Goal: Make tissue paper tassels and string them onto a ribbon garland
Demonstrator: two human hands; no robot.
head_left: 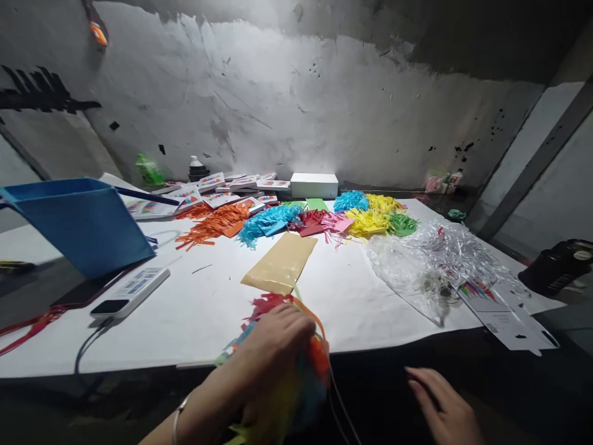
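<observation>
My left hand (269, 364) is closed over a bundle of fringed paper strips (315, 364) in red, orange, blue and yellow, at the near edge of the white table sheet (185, 309). A thin cord hangs down from the bundle. My right hand (445, 408) hovers lower right, below the table edge, fingers apart and holding nothing. A tan paper envelope (281, 262) lies just beyond the bundle.
Piles of cut paper fringe run along the back: orange (215, 224), blue (269, 221), red and pink (319, 222), yellow (370, 216), green (402, 224). Clear plastic bags (440, 259) lie right, a blue box (83, 225) and white power bank (132, 292) left, a white box (314, 184) behind.
</observation>
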